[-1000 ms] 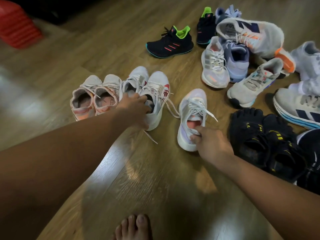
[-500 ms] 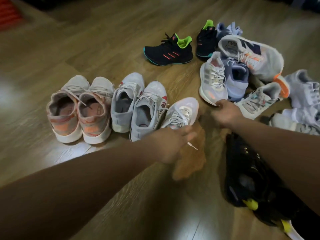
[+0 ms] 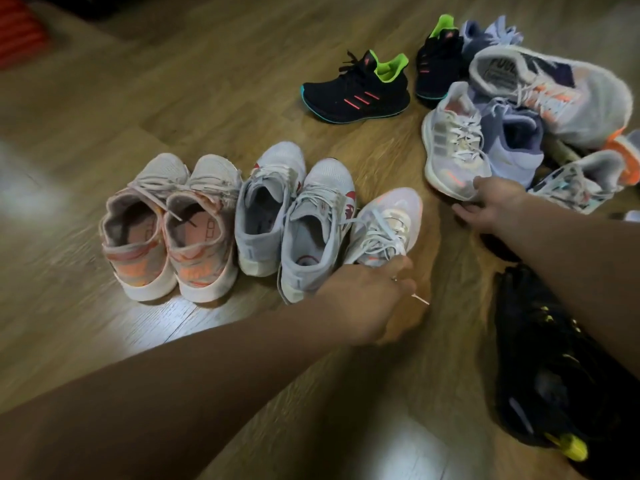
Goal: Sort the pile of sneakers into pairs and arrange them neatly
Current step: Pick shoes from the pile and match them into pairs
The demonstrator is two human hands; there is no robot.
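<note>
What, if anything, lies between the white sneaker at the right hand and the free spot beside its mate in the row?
Nothing visible. Only bare floor separates the white sneaker at the right hand from the spot beside the pale sneaker the left hand holds.

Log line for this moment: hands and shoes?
left hand: holds pale sneaker beside grey pair | right hand: grips similar sneaker at pile | also lined up: pink pair

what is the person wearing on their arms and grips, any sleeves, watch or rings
The left forearm and right forearm are bare, with no sleeve, watch or band in view. The left grip has a thin ring on one finger. The right grip shows no ring or glove, though some of its fingers are hidden.
</note>
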